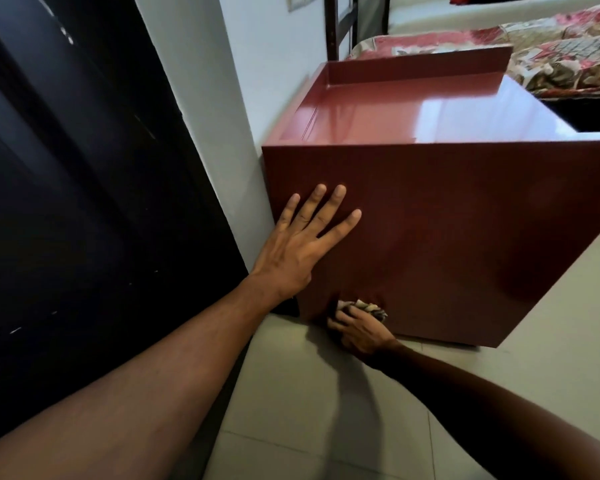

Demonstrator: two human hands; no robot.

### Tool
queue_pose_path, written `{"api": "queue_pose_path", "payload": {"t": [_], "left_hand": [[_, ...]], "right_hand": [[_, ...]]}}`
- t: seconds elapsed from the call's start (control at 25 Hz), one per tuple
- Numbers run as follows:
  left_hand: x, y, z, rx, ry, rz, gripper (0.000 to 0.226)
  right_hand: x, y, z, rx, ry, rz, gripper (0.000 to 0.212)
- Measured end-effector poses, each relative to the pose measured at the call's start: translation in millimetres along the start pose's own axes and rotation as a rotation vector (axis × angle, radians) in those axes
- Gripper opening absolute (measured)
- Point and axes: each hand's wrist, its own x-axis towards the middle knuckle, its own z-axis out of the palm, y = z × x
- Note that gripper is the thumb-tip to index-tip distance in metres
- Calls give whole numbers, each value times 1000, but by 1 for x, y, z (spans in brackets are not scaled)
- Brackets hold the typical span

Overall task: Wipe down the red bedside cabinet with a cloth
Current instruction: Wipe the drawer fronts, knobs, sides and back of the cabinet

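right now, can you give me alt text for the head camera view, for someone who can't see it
The right hand presses a bunched cloth against the lower edge of a red bedside cabinet, while the left hand lies flat with spread fingers on the same side panel. The cabinet stands on a pale tiled floor beside a bed with a patterned quilt.

pale tiled floor (pixel 291 410); red bedside cabinet (pixel 447 237) stands directly on it.
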Motion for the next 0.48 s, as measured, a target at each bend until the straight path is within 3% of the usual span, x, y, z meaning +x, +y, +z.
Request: {"api": "queue_pose_path", "payload": {"t": [0.08, 0.2, 0.32, 0.48], "left_hand": [[0, 1, 6, 9, 18, -12, 121], [2, 6, 15, 39, 60, -30, 123], [3, 12, 20, 50, 64, -23, 122], [0, 13, 21, 30, 97, 2, 113]], "right_hand": [[3, -3, 3, 4, -29, -18, 52], [33, -9, -25, -40, 150, 89, 41], [73, -17, -49, 49, 218, -26, 21], [16, 0, 22, -95, -47, -106, 50]]}}
